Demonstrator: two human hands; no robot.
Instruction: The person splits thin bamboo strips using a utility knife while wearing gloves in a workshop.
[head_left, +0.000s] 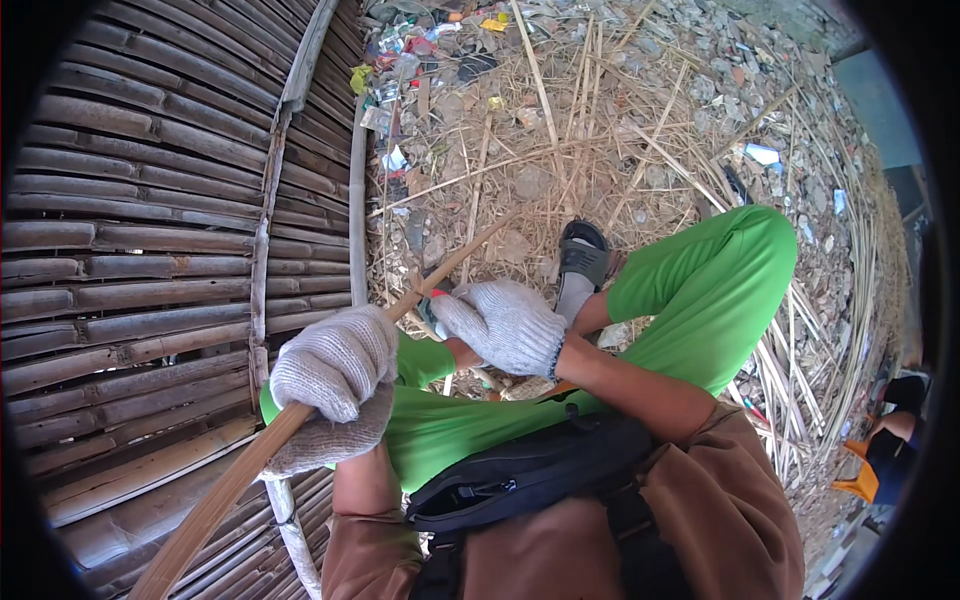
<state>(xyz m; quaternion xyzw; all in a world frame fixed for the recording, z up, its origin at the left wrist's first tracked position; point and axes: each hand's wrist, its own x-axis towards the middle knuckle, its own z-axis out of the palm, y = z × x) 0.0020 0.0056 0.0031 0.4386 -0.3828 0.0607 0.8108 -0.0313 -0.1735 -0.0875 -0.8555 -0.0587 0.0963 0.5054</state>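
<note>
A long split bamboo strip [225, 490] slants from the lower left up toward the middle, its thin far end over the littered ground. My left hand [335, 375], in a whitish knitted glove, is closed round the strip. In a matching glove, my right hand [505, 325] is curled beside the strip, farther along it. A small red spot shows at its fingertips, next to the bamboo. What these fingers hold is mostly hidden under the glove, and I cannot tell its kind.
On the left stands a slatted bamboo platform [180, 215] with a pole along its edge. Bamboo splints [685, 170], shavings and litter [400, 65] cover the ground. My green-trousered legs and a black waist bag [530, 465] are close below the hands. Another person [890, 445] sits at far right.
</note>
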